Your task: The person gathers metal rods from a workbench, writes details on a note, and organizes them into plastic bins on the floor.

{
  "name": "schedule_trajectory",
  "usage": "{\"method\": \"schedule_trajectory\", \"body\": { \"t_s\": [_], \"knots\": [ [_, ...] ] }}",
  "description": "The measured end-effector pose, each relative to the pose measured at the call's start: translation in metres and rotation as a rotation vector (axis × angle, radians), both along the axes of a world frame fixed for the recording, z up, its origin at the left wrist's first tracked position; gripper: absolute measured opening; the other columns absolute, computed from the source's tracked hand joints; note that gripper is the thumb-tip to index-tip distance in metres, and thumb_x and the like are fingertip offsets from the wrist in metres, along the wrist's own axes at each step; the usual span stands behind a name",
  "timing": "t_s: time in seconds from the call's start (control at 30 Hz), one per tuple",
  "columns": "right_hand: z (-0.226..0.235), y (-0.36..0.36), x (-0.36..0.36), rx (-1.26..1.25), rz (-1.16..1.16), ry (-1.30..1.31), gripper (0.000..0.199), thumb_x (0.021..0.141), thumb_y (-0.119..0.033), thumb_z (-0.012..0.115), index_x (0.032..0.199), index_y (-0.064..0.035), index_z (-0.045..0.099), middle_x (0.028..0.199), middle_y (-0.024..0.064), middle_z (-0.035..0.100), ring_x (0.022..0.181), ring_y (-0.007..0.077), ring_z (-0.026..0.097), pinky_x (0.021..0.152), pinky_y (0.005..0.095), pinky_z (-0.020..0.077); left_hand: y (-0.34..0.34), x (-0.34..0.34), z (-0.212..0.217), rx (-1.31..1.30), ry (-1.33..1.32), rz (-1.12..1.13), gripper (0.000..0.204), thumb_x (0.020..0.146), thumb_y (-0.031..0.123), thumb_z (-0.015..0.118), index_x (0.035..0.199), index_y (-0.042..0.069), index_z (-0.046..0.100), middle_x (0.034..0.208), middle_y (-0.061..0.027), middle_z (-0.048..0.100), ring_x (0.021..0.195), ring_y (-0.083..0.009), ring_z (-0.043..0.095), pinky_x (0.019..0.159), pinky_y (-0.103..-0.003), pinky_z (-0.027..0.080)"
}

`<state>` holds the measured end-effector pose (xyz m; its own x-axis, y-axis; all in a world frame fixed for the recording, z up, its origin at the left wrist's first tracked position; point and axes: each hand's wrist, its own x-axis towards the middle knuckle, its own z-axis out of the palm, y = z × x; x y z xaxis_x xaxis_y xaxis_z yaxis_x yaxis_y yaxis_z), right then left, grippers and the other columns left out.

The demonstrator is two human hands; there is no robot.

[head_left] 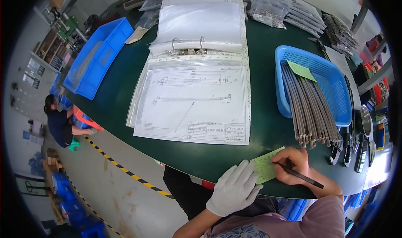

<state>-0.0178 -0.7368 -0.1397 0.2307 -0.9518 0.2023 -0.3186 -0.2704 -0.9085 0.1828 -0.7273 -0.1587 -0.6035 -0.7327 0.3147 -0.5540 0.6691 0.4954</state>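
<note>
Pen [302,176] sits pinched in the bare right hand [292,165], tip at the green card [264,167], below and right of the open binder [246,54]. The gloved left hand [234,190], fingers outstretched, touches the card's edge.

Pretty loaded green bench [262,91]: open binder [192,108] in the middle, blue bin [108,61] left, blue basket [331,77] right, plastic bags [270,8] further back, green slip [264,171] up front.

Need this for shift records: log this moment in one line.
left hand: gloved, on green slip | right hand: bare, gripping dark pen | binder: open at drawing | blue basket: metal rods under green card
</note>
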Motion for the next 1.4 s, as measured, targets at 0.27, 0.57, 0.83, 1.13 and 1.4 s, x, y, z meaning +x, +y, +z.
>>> {"method": "schedule_trajectory", "body": {
  "t_s": [0.27,0.57,0.83,1.13,1.4],
  "knots": [
    [-0.020,-0.004,0.009,-0.079,0.017,-0.001,0.019,0.061,0.003,0.066,0.064,-0.0049,0.049,0.059,0.0013,0.048,0.043,0.0049,0.041,0.038,0.0203,0.0293,0.001,0.000,-0.001,0.015,0.008,-0.006,0.031,0.069,0.026,0.064,0.090,0.004,0.058,0.107,-0.0112,0.053,0.100,-0.0239,0.052,0.080,-0.032,0.042],
    [-0.020,-0.006,0.006,-0.122,-0.015,-0.037,0.022,0.064,0.003,0.063,0.064,-0.0061,0.043,0.057,0.0026,0.047,0.043,0.0099,0.042,0.039,0.0222,0.0295,0.001,0.000,-0.001,0.043,0.015,0.000,0.030,0.069,0.026,0.063,0.090,0.005,0.058,0.108,-0.0123,0.053,0.101,-0.0248,0.051,0.082,-0.034,0.043],
    [-0.020,0.002,0.003,-0.105,-0.028,-0.049,0.022,0.066,0.003,0.063,0.065,-0.0060,0.043,0.059,0.0047,0.050,0.045,0.0116,0.044,0.041,0.0231,0.0330,0.003,0.001,-0.001,0.043,0.005,0.005,0.031,0.070,0.028,0.062,0.090,0.005,0.058,0.109,-0.0121,0.053,0.102,-0.0244,0.051,0.082,-0.034,0.042],
    [-0.021,-0.004,0.001,-0.147,-0.029,-0.045,0.022,0.062,0.005,0.064,0.063,-0.0070,0.045,0.058,0.0036,0.049,0.045,0.0116,0.045,0.041,0.0224,0.0330,0.000,-0.001,-0.003,0.059,0.022,-0.019,0.030,0.070,0.027,0.063,0.089,0.005,0.059,0.108,-0.0112,0.053,0.100,-0.0234,0.051,0.080,-0.032,0.043],
    [-0.021,-0.002,0.002,-0.113,0.011,0.011,0.022,0.063,0.003,0.064,0.063,-0.0074,0.044,0.058,0.0040,0.050,0.046,0.0115,0.045,0.042,0.0218,0.0339,-0.004,-0.001,-0.001,0.041,0.018,-0.026,0.029,0.067,0.027,0.064,0.086,0.005,0.060,0.104,-0.0108,0.054,0.094,-0.0240,0.053,0.074,-0.032,0.043]
  ]
}}
